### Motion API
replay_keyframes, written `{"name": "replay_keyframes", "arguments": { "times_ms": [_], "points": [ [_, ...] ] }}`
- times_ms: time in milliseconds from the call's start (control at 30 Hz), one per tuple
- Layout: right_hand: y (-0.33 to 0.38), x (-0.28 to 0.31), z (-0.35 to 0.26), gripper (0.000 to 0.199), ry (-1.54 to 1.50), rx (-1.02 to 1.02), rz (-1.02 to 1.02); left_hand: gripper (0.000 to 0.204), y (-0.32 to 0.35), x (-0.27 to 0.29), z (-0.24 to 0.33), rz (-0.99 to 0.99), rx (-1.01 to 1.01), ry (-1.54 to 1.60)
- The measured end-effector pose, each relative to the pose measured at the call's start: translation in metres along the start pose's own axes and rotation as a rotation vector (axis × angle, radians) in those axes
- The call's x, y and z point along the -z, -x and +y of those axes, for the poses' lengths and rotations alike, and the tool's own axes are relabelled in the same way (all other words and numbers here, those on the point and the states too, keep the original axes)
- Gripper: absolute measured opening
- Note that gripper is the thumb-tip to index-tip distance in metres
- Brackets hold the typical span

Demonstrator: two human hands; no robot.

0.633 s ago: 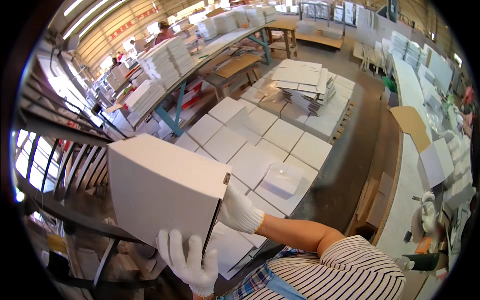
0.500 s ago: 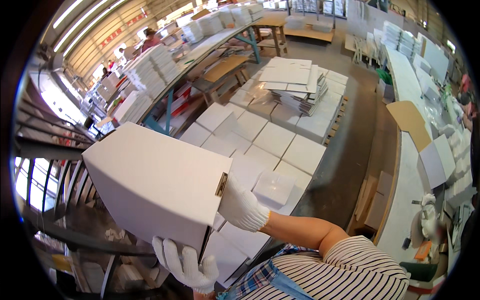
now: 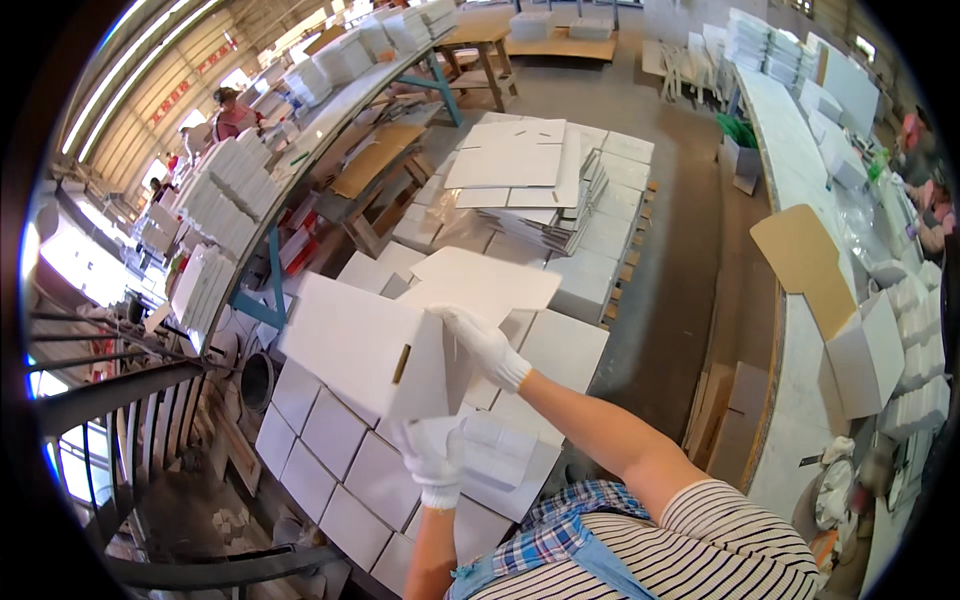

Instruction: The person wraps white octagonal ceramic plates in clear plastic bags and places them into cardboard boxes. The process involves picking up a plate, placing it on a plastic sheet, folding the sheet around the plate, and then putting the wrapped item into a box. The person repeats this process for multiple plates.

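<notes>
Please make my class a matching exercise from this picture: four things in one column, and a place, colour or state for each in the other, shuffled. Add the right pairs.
Column one
1. right hand
2. pile of flat cardboard
3. shirt sleeve
4. open carton at the picture's right

Column two
A. dark and light stripes
B. tan flap showing
C. white-gloved, fingers at the edge of a tilted white box
D. lying on top of stacked boxes

Right pairs: 1-C, 2-D, 3-A, 4-B

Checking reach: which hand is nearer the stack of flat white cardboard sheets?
Right: the white-gloved right hand is on the near side of the stack; the white-gloved left hand is farther back.
</notes>
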State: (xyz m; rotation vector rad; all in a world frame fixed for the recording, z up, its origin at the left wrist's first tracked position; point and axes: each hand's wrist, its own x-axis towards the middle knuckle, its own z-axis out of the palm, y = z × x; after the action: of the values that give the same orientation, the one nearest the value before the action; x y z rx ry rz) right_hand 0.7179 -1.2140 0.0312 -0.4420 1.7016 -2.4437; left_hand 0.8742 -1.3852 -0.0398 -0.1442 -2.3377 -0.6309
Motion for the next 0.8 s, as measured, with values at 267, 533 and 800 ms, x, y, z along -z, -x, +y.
{"name": "replay_keyframes", "arguments": {
  "times_ms": [267, 533, 800],
  "points": [
    [0.066, 0.112, 0.108, 0.046, 0.66, -0.274, 0.421, 0.041, 0.046, -0.04, 0.03, -0.654, -0.029, -0.117],
    [0.257, 0.201, 0.117, 0.047, 0.901, -0.806, 0.078, 0.05, 0.064, -0.048, 0.032, -0.756, 0.073, 0.0],
    [0.301, 0.231, 0.078, 0.046, 0.793, -0.858, 0.158, 0.063, -0.049, -0.138, 0.022, -0.571, 0.227, 0.104]
  ]
}}
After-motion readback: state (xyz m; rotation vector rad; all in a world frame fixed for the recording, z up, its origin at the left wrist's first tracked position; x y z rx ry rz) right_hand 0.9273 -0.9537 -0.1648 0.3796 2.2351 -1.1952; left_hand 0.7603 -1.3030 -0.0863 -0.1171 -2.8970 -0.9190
